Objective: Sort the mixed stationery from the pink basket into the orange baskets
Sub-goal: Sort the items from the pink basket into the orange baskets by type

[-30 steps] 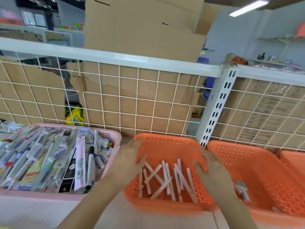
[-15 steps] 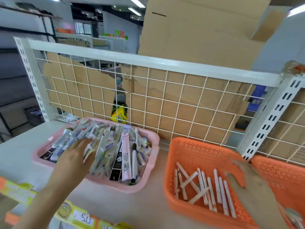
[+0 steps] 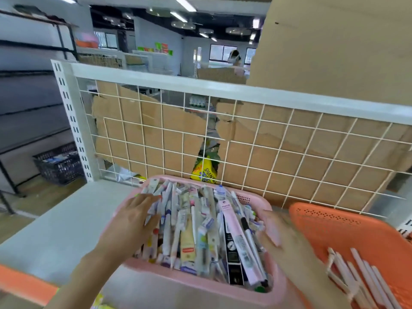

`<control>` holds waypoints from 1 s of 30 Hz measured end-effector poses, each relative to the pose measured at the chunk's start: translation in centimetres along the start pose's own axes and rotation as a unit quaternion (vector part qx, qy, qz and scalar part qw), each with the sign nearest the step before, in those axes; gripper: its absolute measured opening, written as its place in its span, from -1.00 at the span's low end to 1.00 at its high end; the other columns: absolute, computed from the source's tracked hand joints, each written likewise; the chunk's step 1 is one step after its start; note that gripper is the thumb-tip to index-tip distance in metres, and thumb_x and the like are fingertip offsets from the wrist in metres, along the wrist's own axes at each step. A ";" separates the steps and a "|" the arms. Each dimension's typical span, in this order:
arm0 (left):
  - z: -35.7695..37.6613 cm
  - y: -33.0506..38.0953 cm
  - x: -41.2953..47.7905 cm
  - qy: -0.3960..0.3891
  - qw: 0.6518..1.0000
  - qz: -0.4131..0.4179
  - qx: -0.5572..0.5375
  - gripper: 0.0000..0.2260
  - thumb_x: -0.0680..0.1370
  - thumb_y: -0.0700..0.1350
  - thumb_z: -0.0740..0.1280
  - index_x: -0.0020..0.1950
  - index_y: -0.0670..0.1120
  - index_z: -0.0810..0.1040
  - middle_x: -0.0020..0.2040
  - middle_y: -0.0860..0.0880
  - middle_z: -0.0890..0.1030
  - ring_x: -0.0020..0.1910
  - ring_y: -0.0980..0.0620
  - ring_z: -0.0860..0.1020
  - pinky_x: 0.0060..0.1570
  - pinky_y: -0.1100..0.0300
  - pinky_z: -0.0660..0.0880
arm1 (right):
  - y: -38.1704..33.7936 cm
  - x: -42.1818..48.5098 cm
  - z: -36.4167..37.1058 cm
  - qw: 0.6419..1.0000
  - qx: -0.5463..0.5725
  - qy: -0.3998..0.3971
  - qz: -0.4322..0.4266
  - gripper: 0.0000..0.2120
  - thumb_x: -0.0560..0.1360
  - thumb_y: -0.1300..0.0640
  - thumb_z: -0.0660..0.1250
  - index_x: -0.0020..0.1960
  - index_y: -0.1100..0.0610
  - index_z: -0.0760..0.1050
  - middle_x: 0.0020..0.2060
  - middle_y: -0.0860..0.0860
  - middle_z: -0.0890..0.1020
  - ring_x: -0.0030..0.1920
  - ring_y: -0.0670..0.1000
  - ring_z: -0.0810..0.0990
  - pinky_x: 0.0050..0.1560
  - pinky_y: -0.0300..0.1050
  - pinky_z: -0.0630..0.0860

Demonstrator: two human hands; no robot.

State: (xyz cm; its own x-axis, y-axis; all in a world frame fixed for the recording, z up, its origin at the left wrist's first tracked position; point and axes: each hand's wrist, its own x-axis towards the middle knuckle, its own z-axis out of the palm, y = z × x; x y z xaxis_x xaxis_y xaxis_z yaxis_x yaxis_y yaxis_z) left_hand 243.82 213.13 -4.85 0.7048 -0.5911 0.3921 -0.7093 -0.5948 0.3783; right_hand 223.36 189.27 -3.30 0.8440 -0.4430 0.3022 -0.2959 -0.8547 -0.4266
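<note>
Your pink basket (image 3: 178,279) sits on the white worktop (image 3: 66,230) right in front of you, heaped with mixed stationery (image 3: 194,219): pens and narrow packets lying mostly lengthwise. Among them are a long pink packet (image 3: 236,233), a black marker (image 3: 245,224), a black packet (image 3: 230,248) and a cream packet (image 3: 188,237) with a small red label. Your left hand (image 3: 131,219) lies relaxed on the pile at the basket's left side, fingers straight and gripping nothing. Your right hand (image 3: 287,244) is over the basket's right edge, smeared by blur; its fingers look stretched out with nothing held. Just beside it to the right is an orange basket (image 3: 334,221), cut off by the frame, holding a loose bunch of pale sticks (image 3: 356,270); what kind they are is hard to tell. Behind both baskets stands a white wire grid (image 3: 267,152) backed with cardboard (image 3: 312,52). A gap shows a yellow bag (image 3: 205,170) with blue letters starting "SHAN", the rest hidden. The print on the packets is too small to read. A dark crate (image 3: 58,163) sits on the floor at left, its contents unclear.
</note>
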 end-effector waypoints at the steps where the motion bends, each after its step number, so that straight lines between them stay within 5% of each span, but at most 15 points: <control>1: 0.1 -0.3 0.6 -0.006 1.000 0.017 -0.004 -0.63 0.55 -0.10 0.31 0.35 -0.07 0.44 0.33 -0.03 0.46 0.31 -0.07 0.40 0.27 0.09 0.33 | -0.9 0.5 0.6 1.000 -0.002 -0.024 0.003 -0.59 0.54 0.04 0.27 0.37 -0.06 0.30 0.25 -0.18 0.35 0.28 -0.07 0.40 0.12 -0.26 0.30; 4: 0.8 -0.8 2.5 -0.046 0.997 0.055 -0.015 -0.60 0.57 0.00 0.26 0.40 -0.03 0.37 0.40 0.02 0.37 0.38 -0.01 0.31 0.31 0.18 0.27 | -3.6 2.4 2.8 0.995 -0.022 -0.077 -0.054 -0.58 0.55 -0.01 0.21 0.39 -0.09 0.26 0.36 -0.22 0.28 0.40 -0.17 0.25 0.24 -0.33 0.22; 8: 1.7 -0.6 4.6 -0.132 0.983 0.128 -0.021 -0.41 0.50 0.28 0.05 0.44 0.01 0.30 0.44 0.07 0.30 0.46 0.08 0.19 0.35 0.31 0.08 | -5.7 3.8 4.3 0.985 -0.020 -0.149 -0.085 -0.51 0.56 0.23 0.21 0.43 -0.11 0.28 0.40 -0.27 0.26 0.41 -0.23 0.20 0.30 -0.43 0.05; 11: 2.6 -1.0 5.8 -0.151 0.974 0.164 -0.039 -0.50 0.54 0.19 0.13 0.41 -0.01 0.35 0.38 0.07 0.37 0.38 0.07 0.30 0.31 0.35 0.11 | -6.4 4.8 5.2 0.982 -0.032 -0.158 -0.095 -0.56 0.54 0.25 0.23 0.37 -0.05 0.40 0.33 -0.23 0.37 0.34 -0.19 0.29 0.28 -0.38 0.12; 14: 3.2 -1.4 6.6 -0.161 0.969 0.183 -0.042 -0.55 0.54 0.16 0.09 0.33 -0.03 0.45 0.28 0.05 0.45 0.28 0.03 0.40 0.35 0.21 0.22 | -6.5 5.4 5.5 0.986 -0.035 -0.140 -0.088 -0.70 0.53 0.17 0.28 0.25 -0.02 0.49 0.02 -0.23 0.39 0.05 -0.20 0.37 0.04 -0.30 0.28; 17: 3.5 -1.5 7.4 -0.163 0.965 0.202 -0.022 -0.63 0.55 0.11 0.14 0.22 -0.04 0.53 0.18 0.01 0.52 0.20 -0.01 0.44 0.40 0.13 0.18 | -6.7 5.7 5.2 0.993 -0.024 -0.108 -0.049 -0.80 0.54 0.09 0.27 0.15 0.04 0.48 -0.04 -0.15 0.36 -0.06 -0.16 0.39 -0.02 -0.22 0.36; 21: 3.4 -1.2 8.0 -0.156 0.965 0.208 -0.024 -0.75 0.57 -0.05 0.26 0.24 -0.02 0.50 0.13 0.00 0.44 0.14 0.03 0.44 0.18 0.26 0.28 | -6.9 7.1 5.7 0.999 -0.018 -0.033 0.014 -0.89 0.52 0.10 0.28 0.02 0.10 0.50 -0.10 -0.08 0.49 -0.15 -0.10 0.45 -0.20 -0.31 0.30; 24: 2.9 -1.2 7.9 -0.142 0.967 0.194 -0.088 -0.78 0.57 -0.08 0.27 0.21 -0.03 0.50 0.07 0.07 0.38 0.05 0.09 0.48 0.03 0.41 0.28 | -7.2 8.7 6.6 0.996 -0.045 -0.051 0.049 -0.85 0.52 0.09 0.27 0.01 0.14 0.53 -0.14 0.00 0.56 -0.14 -0.02 0.49 -0.16 -0.17 0.36; 30: 2.5 -1.4 6.7 -0.213 0.924 0.271 -0.169 -0.55 0.46 0.25 0.11 0.25 0.11 0.48 0.13 0.17 0.45 0.12 0.32 0.36 0.14 0.45 0.26 | -7.5 10.4 8.0 0.989 -0.070 -0.112 0.067 -0.68 0.52 -0.03 0.25 -0.29 0.12 0.27 -0.41 0.00 0.32 -0.40 -0.02 0.28 -0.41 -0.15 0.12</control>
State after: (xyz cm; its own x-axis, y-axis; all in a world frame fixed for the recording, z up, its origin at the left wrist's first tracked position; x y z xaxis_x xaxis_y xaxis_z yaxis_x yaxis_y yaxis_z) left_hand 249.56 208.71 -4.87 0.1347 -0.9554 0.2630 -0.8709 0.0125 0.4912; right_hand 237.94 193.17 -3.74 0.8666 -0.4966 0.0485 -0.4568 -0.8288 -0.3233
